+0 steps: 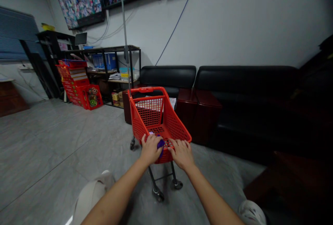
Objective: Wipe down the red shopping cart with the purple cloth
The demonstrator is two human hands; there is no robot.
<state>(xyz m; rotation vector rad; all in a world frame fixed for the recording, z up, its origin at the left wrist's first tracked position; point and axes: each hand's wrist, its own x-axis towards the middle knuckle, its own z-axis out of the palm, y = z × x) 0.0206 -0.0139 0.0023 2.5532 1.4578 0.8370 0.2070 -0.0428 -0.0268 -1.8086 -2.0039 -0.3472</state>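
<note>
In front of me a red plastic shopping cart [178, 124] stands on dark legs with caster wheels. My left hand [150, 149] is closed on a bunched purple cloth [160, 144], part of which hangs over the cart's near rim. Its fingers reach over that edge into the basket, beside a small whitish patch I cannot make out. Over the rim's right part my right hand [182, 153] is curled, fingers on the edge and thumb toward the cloth. A grey pole [124, 27] rises by the cart's far left corner, close to its handle [147, 90].
Black sofas [241, 82] with dark wooden armrests [208, 101] line the wall behind and right of the cart. Red boxes [75, 86] and a shelf [111, 48] with blue folders stand at the left. Screens [79, 1] hang above. Grey floor [52, 148] extends leftward.
</note>
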